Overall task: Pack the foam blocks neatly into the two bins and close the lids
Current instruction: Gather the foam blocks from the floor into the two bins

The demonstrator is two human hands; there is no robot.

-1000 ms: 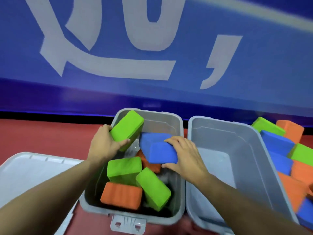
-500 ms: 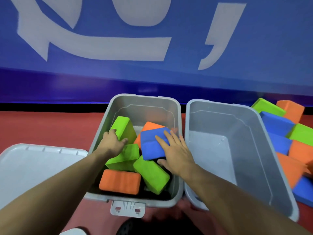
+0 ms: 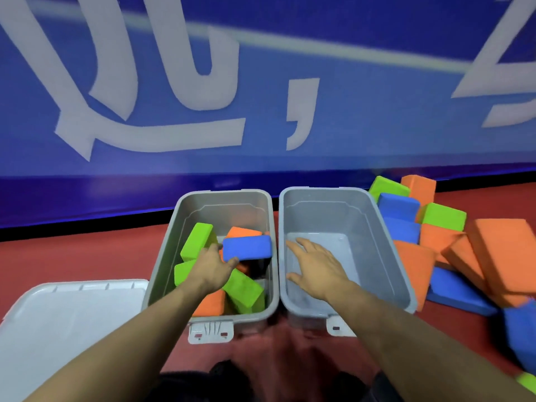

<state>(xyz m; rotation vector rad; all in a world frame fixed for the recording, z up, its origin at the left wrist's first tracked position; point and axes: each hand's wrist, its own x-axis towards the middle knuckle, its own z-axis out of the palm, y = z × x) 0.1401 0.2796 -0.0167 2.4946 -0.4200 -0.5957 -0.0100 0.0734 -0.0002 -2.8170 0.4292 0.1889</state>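
Left hand (image 3: 213, 269) on blue block (image 3: 248, 247) in left bin (image 3: 171, 227); right hand (image 3: 317, 268) flat over right bin (image 3: 377, 224).

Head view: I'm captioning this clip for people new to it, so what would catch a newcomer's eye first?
Probably the left bin, where green, orange and blue blocks lie jumbled and the left hand reaches in by the blue block. Beside it the right bin holds no blocks, with the right hand spread open over it. A bright pile of blocks sprawls on the red floor to the right.
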